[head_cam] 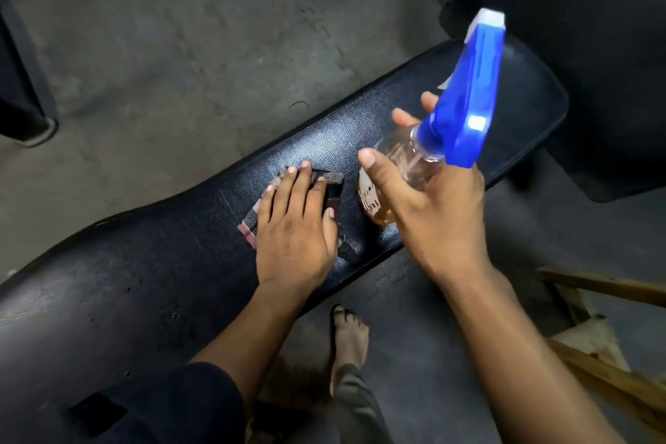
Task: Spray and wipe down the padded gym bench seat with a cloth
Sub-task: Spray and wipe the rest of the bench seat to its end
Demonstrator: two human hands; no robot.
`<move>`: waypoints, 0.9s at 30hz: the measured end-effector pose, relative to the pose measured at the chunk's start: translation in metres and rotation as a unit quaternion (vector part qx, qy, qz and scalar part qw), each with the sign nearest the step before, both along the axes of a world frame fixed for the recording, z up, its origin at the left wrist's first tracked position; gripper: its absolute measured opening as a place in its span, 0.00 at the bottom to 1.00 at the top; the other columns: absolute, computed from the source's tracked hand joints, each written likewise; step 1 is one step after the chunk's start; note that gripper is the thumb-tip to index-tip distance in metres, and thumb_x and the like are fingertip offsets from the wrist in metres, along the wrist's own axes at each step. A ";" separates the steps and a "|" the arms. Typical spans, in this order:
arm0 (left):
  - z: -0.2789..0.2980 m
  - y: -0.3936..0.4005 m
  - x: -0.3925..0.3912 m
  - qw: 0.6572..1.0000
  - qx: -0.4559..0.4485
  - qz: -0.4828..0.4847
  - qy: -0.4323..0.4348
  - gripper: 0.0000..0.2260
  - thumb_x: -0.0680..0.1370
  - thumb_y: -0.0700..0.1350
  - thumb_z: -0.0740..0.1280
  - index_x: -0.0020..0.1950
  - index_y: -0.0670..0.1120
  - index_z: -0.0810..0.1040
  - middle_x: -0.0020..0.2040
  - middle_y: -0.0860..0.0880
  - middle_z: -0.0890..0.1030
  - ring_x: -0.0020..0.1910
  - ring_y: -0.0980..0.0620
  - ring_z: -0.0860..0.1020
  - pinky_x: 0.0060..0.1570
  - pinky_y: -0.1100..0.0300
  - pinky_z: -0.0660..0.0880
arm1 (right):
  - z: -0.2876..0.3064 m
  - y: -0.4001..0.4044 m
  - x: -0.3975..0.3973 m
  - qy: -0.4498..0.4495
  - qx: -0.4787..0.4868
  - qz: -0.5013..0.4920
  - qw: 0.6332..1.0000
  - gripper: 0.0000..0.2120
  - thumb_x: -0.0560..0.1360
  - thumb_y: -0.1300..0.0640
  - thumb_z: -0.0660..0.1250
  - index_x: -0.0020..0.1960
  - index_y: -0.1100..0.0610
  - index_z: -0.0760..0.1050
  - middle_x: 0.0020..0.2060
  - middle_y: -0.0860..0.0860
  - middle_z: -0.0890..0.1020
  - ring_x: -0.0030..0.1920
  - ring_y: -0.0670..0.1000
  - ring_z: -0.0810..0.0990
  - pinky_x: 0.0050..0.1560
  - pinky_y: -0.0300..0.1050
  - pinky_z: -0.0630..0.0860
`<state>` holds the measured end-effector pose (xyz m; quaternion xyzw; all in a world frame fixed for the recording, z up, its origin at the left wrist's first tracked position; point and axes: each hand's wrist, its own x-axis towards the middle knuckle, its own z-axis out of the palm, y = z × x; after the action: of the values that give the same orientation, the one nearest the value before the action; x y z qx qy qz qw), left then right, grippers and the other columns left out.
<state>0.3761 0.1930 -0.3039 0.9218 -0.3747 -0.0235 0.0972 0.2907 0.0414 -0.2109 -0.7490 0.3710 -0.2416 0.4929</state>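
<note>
Cloth (pixel 326 187) lies flat on the bench seat (pixel 522 112) under the straight-fingered left hand (pixel 293 223), while the right hand (pixel 432 198) just beside it grips the spray bottle (pixel 403 162), the seat's long axis stretching unwiped toward the far right.

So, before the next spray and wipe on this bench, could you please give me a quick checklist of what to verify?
1. Cloth flat on the bench seat under the left hand: ok.
2. Spray bottle held firmly in the right hand: ok.
3. Liquid left in the bottle: ok, amber liquid shows near its base.
4. Nozzle aimed at the seat: cannot tell, the head is blurred.
5. Finger on the trigger: cannot tell.
6. Unwiped seat ahead free of objects: ok.
</note>
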 end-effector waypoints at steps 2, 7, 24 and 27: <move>0.000 0.000 0.001 1.000 -0.001 0.000 0.003 0.24 0.85 0.53 0.58 0.80 0.47 0.72 0.85 0.46 0.67 0.85 0.45 0.62 0.85 0.44 0.56 | -0.010 0.001 -0.006 0.033 -0.007 -0.006 0.999 0.26 0.72 0.34 0.75 0.65 0.44 0.75 0.50 0.16 0.76 0.52 0.21 0.77 0.55 0.16 0.66; 0.004 0.001 0.002 1.000 -0.001 -0.004 0.024 0.24 0.85 0.52 0.59 0.79 0.47 0.73 0.85 0.46 0.67 0.85 0.45 0.63 0.85 0.44 0.56 | -0.022 0.007 -0.029 0.081 0.042 -0.033 0.995 0.32 0.68 0.33 0.79 0.66 0.46 0.74 0.57 0.36 0.87 0.60 0.38 0.86 0.68 0.48 0.82; 0.019 0.156 0.047 0.989 -0.012 0.108 0.100 0.25 0.84 0.52 0.61 0.80 0.45 0.73 0.86 0.48 0.64 0.86 0.46 0.60 0.84 0.40 0.59 | -0.043 0.123 0.057 0.311 -0.201 0.277 0.887 0.26 0.89 0.45 0.57 0.85 0.51 0.65 0.88 0.53 0.60 0.89 0.58 0.53 0.87 0.60 0.54; 0.014 0.197 0.059 0.988 0.017 0.130 0.076 0.26 0.85 0.55 0.58 0.82 0.48 0.69 0.87 0.49 0.62 0.87 0.47 0.59 0.84 0.40 0.57 | -0.075 0.121 0.092 0.369 -0.290 0.304 0.829 0.29 0.89 0.43 0.49 0.87 0.54 0.59 0.89 0.56 0.53 0.89 0.61 0.49 0.88 0.62 0.49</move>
<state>0.4348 0.3896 -0.2898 0.9597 -0.2425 -0.0869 0.1122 0.3827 0.1627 -0.2860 -0.9659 0.1918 0.1177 0.1281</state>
